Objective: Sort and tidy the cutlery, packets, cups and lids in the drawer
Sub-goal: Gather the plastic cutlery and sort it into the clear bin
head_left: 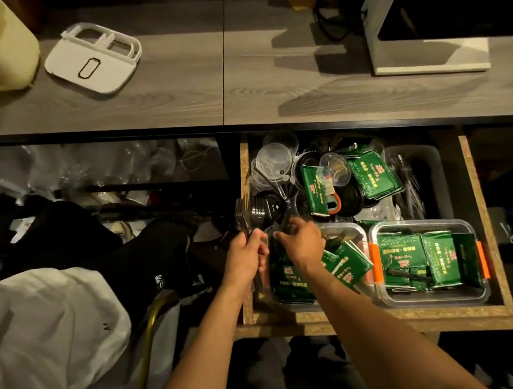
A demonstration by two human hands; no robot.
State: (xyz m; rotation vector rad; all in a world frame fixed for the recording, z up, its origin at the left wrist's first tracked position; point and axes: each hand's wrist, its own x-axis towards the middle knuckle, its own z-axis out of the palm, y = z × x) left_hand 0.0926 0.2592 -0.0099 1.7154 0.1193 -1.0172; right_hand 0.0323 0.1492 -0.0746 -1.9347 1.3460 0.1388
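**Both hands at the drawer's left edge**

Head view. We see the drawer [484, 228] pulled out under the table [266, 87]. Left hand [246, 255] sits at the drawer's left wall, its grip curled round a bunch of clear plastic forks [241, 211], tines pointing away from the person. Right hand [301, 244] hovers just beside it, over the near-left tub [357, 229]; fingers bent downward towards a clear item, but we cannot tell whether that grip holds anything.

Near-left tub holds green packets [347, 260], some tilted on edge. Near-right tub [479, 291], with orange clips, holds more green packets lying flat. Behind them, loose in the drawer: clear cups [271, 159] at far left, black lids [268, 207] near the forks, further green packets in the middle, a small clear cup [335, 168] on top of them. A grey tray [436, 169] at far right holds wrapped cutlery.

On the table: a white lid [92, 64], upper left.
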